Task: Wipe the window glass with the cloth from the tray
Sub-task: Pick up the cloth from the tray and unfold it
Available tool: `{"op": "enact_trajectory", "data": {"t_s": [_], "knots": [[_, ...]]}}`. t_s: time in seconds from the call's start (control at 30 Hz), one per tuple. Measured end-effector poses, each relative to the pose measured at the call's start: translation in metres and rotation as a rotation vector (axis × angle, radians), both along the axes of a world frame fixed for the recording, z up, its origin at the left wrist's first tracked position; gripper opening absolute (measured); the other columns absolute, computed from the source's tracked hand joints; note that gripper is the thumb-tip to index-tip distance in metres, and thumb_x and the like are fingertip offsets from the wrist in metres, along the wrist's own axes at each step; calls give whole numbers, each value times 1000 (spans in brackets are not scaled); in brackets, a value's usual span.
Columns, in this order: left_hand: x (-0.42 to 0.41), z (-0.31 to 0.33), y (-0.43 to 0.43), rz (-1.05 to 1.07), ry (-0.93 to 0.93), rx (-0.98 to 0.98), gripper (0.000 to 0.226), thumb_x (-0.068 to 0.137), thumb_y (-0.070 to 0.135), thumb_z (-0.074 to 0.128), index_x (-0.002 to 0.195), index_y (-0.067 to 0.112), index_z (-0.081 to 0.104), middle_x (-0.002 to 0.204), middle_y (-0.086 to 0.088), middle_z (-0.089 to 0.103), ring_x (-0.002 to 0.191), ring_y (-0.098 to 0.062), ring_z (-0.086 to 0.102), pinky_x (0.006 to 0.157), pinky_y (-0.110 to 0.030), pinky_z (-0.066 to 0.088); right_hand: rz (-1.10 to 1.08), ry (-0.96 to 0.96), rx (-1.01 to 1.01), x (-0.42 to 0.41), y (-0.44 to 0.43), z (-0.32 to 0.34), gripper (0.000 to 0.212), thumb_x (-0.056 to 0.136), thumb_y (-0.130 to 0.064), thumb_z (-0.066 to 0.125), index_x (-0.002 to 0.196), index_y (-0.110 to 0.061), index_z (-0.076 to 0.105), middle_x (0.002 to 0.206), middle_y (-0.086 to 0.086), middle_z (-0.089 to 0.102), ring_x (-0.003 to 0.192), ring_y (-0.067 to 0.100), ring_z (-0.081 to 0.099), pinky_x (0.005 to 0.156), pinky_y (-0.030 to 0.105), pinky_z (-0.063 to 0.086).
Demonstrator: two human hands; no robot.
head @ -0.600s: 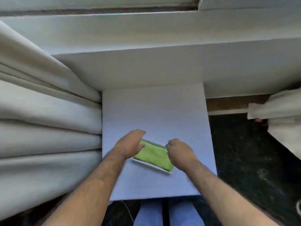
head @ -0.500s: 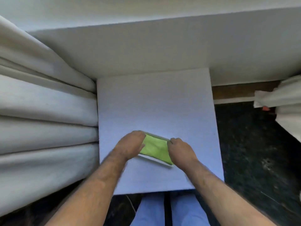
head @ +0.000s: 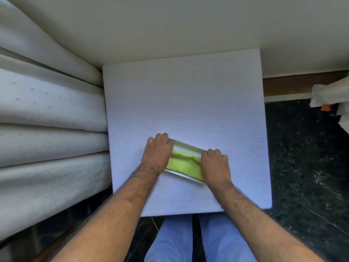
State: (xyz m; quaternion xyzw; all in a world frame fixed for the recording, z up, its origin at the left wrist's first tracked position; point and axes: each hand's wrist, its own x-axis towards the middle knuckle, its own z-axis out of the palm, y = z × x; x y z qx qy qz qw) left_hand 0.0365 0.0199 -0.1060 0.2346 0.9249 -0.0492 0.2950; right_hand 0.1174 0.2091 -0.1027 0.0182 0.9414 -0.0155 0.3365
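1. Pale curtain folds (head: pixel 51 114) crowd my left side and a white ledge (head: pixel 188 25) runs ahead of me; between them sits the lilac-white textured table top (head: pixel 185 103) that I am bent over.
2. My green cloth (head: pixel 184 163) lies in the shallow white tray (head: pixel 186 147) near the table's front edge. Half a second ago it lay flat and covered the tray; now its far edge is rucked into a ridge, and a strip of bare tray floor shows beyond it.
3. My left hand (head: pixel 157 154) covers the tray's left end, fingers curled over the far corner. My right hand (head: pixel 215 165) sits on the right end, knuckles up. Both look bent down onto cloth or rim, but I cannot tell whether either has pinched the fabric.
4. My view has dipped since then: more table, no window frame.
5. I judge the bunching means the cloth is starting to come loose, so the pick-up is under way. No glass is in sight, and the wiping itself is not yet begun.
6. Beyond the table: dark speckled floor (head: pixel 306 157), my blue trousers (head: pixel 177 241) below, white bundled fabric (head: pixel 330 91) far right.
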Motion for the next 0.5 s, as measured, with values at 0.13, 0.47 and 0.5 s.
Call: {"op": "enact_trajectory", "data": {"t_s": [0.13,0.47,0.5], "knots": [[-15,31,6,86,-91,28,24,91,18,66,114,18,62,112,-2,60,112,-26,55,97,-40,42,-55,-8,-73,-23,10,30,19,94,-17,59,112,-17,64,114,2,63,112,28,57,88,38,40],[-94,219,-5,381,26,332,17,90,12,56,104,22,56,91,-15,70,83,-40,64,64,-38,46,-115,207,-213,-122,44,219,24,94,-19,58,113,-16,73,110,9,70,111,36,66,87,42,51],[-106,247,-6,408,54,383,17,88,12,59,103,20,60,91,-15,72,85,-39,66,66,-38,48,-86,245,-197,-134,46,247,23,94,-20,57,109,-15,74,110,9,68,112,36,65,88,42,50]]}}
